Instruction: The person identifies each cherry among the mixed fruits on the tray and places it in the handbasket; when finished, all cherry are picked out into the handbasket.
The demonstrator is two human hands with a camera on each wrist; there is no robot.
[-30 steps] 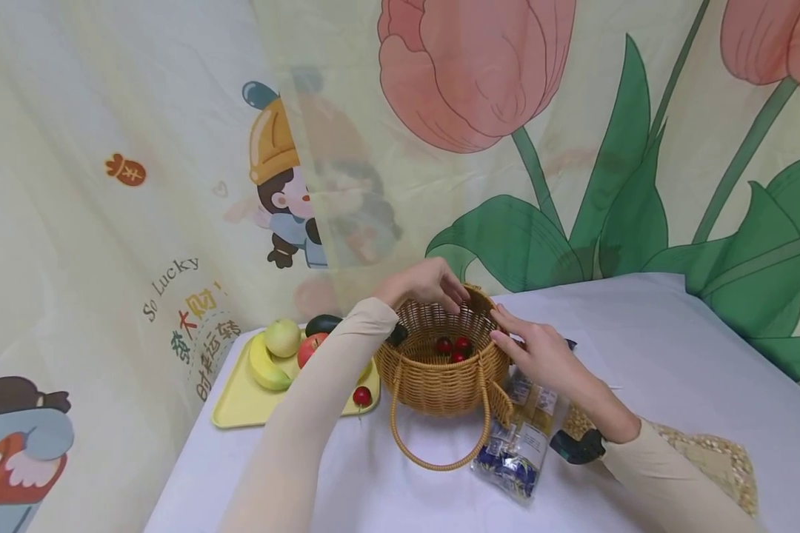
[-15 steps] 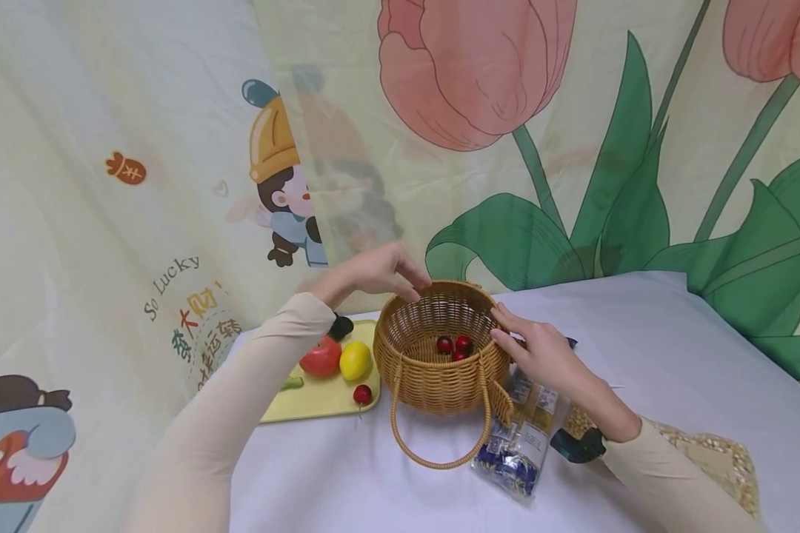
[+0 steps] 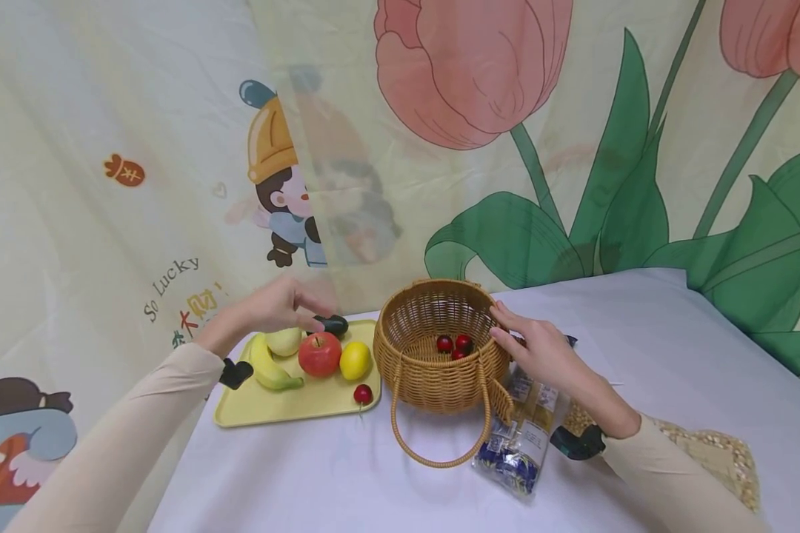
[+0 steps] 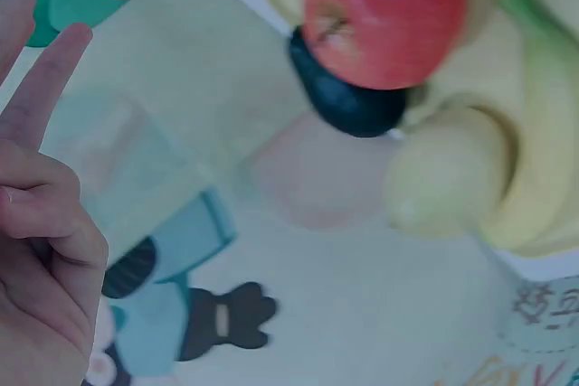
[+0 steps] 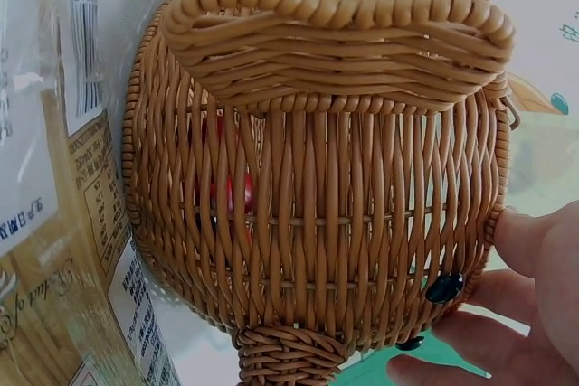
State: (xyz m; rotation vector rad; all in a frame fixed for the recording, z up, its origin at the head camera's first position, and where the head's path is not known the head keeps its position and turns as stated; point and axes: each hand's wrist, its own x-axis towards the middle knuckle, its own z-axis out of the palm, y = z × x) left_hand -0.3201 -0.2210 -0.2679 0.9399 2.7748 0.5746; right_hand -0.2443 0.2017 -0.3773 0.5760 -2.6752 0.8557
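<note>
My left hand (image 3: 276, 307) hovers over the back of a yellow tray (image 3: 287, 411), fingers loosely bent and nothing held. Below and around it are a red apple (image 3: 320, 354), a dark eggplant (image 3: 333, 325), a pale round fruit (image 3: 284, 341) and a banana (image 3: 270, 369). A lemon (image 3: 355, 360) and a single cherry (image 3: 363, 394) lie toward the tray's right end. The wicker basket (image 3: 436, 389) stands to the right of the tray, several cherries (image 3: 463, 343) inside. My right hand (image 3: 540, 348) rests on its right rim with fingers extended; the right wrist view shows thumb (image 5: 520, 237) against the wicker.
The basket's handle (image 3: 440, 466) hangs forward onto the white tabletop (image 3: 307, 474). Right of the basket lie a clear packet with blue printing (image 3: 516, 451) and a bag of grains or beans (image 3: 713, 459), partly under the right arm. A printed curtain (image 3: 193, 148) hangs behind.
My left hand has moved left, from over the basket's opening to above the tray, uncovering the fruit there. The right hand stays on the basket's rim.
</note>
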